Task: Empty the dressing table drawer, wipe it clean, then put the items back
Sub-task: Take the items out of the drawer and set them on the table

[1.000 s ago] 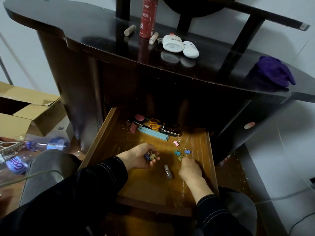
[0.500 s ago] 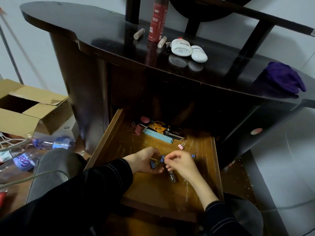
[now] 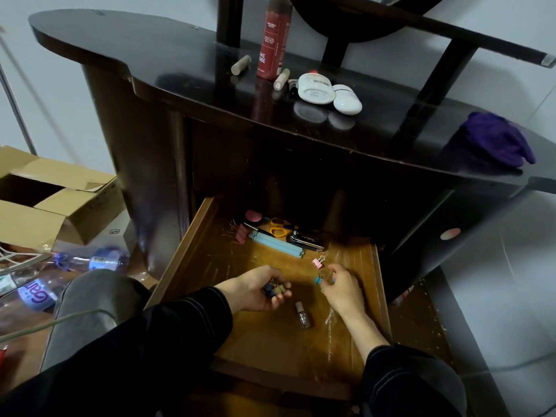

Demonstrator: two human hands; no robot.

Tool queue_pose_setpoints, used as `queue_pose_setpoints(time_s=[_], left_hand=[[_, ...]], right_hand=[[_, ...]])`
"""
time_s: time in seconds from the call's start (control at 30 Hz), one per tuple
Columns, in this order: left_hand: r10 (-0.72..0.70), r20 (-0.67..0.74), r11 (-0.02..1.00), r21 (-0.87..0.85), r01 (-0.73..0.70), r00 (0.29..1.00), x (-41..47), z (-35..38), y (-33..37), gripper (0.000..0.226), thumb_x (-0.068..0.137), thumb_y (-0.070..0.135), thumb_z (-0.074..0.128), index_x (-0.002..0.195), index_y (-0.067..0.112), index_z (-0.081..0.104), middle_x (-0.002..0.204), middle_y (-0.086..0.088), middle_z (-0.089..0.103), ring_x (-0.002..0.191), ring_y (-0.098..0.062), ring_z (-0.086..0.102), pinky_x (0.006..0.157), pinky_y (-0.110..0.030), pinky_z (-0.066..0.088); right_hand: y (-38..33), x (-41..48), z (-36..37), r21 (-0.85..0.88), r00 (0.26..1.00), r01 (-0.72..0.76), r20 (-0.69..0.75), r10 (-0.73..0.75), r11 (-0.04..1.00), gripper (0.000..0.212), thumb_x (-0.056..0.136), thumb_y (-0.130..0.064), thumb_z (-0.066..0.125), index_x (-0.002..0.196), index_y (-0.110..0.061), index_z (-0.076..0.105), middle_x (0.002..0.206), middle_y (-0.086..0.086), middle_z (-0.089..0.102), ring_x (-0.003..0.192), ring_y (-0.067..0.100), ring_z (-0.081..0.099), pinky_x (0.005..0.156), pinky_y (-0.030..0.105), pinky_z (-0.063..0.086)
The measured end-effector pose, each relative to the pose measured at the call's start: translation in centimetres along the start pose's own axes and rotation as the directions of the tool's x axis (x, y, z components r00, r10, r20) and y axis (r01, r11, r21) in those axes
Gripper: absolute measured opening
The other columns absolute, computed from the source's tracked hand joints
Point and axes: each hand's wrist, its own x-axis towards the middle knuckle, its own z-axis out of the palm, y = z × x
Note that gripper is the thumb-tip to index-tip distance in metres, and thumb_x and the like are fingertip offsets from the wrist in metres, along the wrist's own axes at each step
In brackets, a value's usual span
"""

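Observation:
The wooden drawer (image 3: 192,245) stands pulled out under the dark dressing table (image 3: 168,64). My left hand (image 3: 255,291) is cupped in the drawer and holds several small binder clips (image 3: 275,289). My right hand (image 3: 341,288) reaches over the drawer floor and pinches a blue binder clip (image 3: 318,279). A pink binder clip (image 3: 317,261) lies just beyond it. A small nail polish bottle (image 3: 301,315) lies between my hands. At the back of the drawer lie light blue tubes (image 3: 278,244), orange scissors (image 3: 278,227), a pink compact (image 3: 253,216) and a dark case (image 3: 307,240).
On the table top stand a red bottle (image 3: 274,40), two beige tubes (image 3: 240,65), white containers (image 3: 329,93) and a purple cloth (image 3: 496,138). An open cardboard box (image 3: 45,200) and plastic bottles (image 3: 75,263) lie on the floor at the left.
My right hand has moved from next to my left hand back to the right, toward the loose clips. My left hand stays cupped around its clips.

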Motion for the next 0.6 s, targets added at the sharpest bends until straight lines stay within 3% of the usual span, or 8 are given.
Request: queue_pose_setpoints(time_s=[0.1, 0.4, 0.43, 0.5, 0.6], left_hand=[[0.013, -0.024, 1.000, 0.003, -0.013, 1.000, 0.0, 0.1, 0.0, 0.012, 0.094, 0.011, 0.051, 0.094, 0.004, 0.061, 0.082, -0.012, 0.063, 0.059, -0.015, 0.053, 0.047, -0.021, 0.044], [0.024, -0.048, 0.999, -0.024, -0.025, 0.999, -0.2, 0.1, -0.1, 0.016, 0.096, 0.012, 0.052, 0.107, 0.002, 0.059, 0.096, -0.017, 0.061, 0.067, -0.020, 0.058, 0.051, -0.025, 0.050], [0.025, -0.053, 0.999, -0.034, -0.026, 0.998, -0.2, 0.1, -0.1, 0.016, 0.095, 0.011, 0.053, 0.107, 0.002, 0.059, 0.099, -0.019, 0.060, 0.069, -0.022, 0.059, 0.052, -0.026, 0.052], [0.022, -0.069, 0.997, -0.066, -0.027, 0.997, -0.2, 0.0, -0.1, 0.016, 0.094, 0.010, 0.055, 0.107, 0.002, 0.059, 0.104, -0.021, 0.058, 0.076, -0.027, 0.061, 0.056, -0.030, 0.056], [0.002, -0.094, 0.991, -0.131, -0.015, 0.996, 0.0, 0.0, -0.1, 0.016, 0.092, 0.009, 0.056, 0.107, 0.003, 0.056, 0.109, -0.023, 0.051, 0.085, -0.034, 0.060, 0.065, -0.037, 0.058]], right_hand=[[0.0, 0.3, 0.6, -0.126, 0.999, -0.023, 0.024, 0.026, 0.992, 0.032, 0.095, -0.028, 0.069, 0.123, -0.014, 0.063, 0.117, 0.005, 0.071, 0.098, 0.020, 0.071, 0.078, 0.031, 0.061], [-0.4, -0.9, 0.2, -0.172, 0.994, -0.045, 0.086, 0.060, 0.984, 0.009, 0.092, -0.029, 0.072, 0.091, -0.023, 0.066, 0.088, -0.004, 0.069, 0.081, 0.014, 0.066, 0.065, 0.026, 0.051], [-0.5, -1.1, 0.0, -0.134, 0.995, -0.030, 0.090, 0.043, 0.991, 0.009, 0.091, -0.029, 0.072, 0.088, -0.024, 0.065, 0.084, -0.006, 0.068, 0.079, 0.012, 0.065, 0.064, 0.025, 0.047], [-0.9, -1.3, -0.3, 0.117, 0.987, 0.006, 0.157, -0.025, 0.993, 0.010, 0.089, -0.028, 0.074, 0.084, -0.022, 0.068, 0.080, -0.005, 0.068, 0.075, 0.009, 0.064, 0.062, 0.024, 0.045], [-2.1, -2.0, -0.8, 0.464, 0.930, -0.003, 0.327, -0.168, 0.886, 0.011, 0.089, -0.026, 0.075, 0.087, -0.016, 0.072, 0.072, -0.003, 0.067, 0.056, 0.004, 0.056, 0.051, 0.019, 0.043]])
